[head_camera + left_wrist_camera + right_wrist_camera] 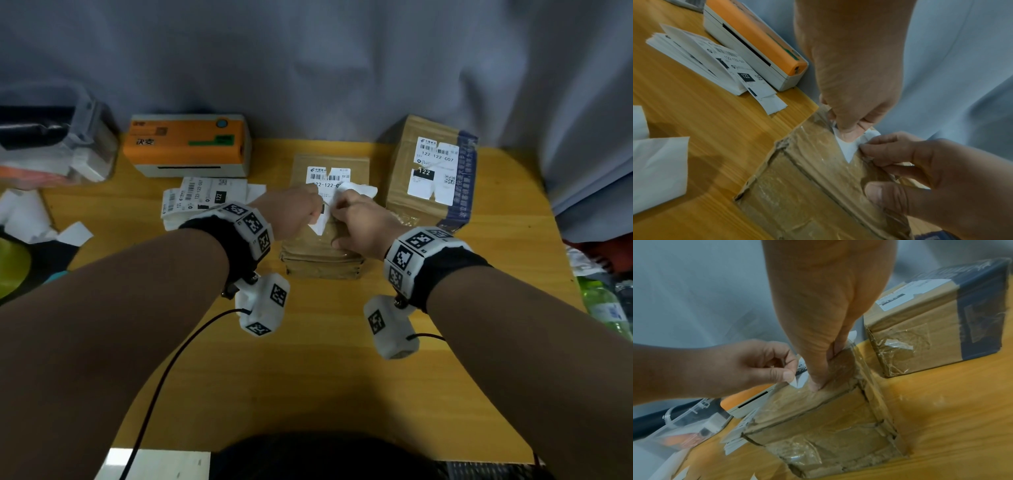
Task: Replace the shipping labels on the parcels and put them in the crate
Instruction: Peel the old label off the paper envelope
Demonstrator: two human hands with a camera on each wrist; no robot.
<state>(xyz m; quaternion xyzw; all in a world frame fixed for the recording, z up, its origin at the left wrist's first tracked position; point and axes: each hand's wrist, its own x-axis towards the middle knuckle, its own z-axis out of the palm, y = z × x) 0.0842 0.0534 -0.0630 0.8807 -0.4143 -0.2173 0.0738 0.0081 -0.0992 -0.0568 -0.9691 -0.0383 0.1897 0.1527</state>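
- Grey cloth hangs behind your yellow wooden table [308, 359]. From the head view, a taped cardboard parcel [322, 253] lies flat at the table's middle, and a second, taller parcel [431, 171] stands just to its right with a whole shipping label [433, 171] on top.
- Your left hand [291, 212] and right hand [359, 219] meet over the flat parcel, both curled onto its torn shipping label [329, 178], part of which is lifted and crumpled.
- An orange-topped label printer [188, 147] sits at the back left, a stack of printed labels [202, 202] just in front of it, loose white backing sheets [73, 233] at the left edge, and a clear plastic box [85, 144] beyond the printer.
- From the left wrist view, your left thumb and finger pinch the white label flap [846, 146] while the right hand's fingertips [867, 147] nip its edge; the right thumb presses the parcel's taped top.
- From the right wrist view, your right thumb pushes down on the parcel top beside the peeled corner, which the left hand pinches. The taller parcel stands near, to the right, not touching.
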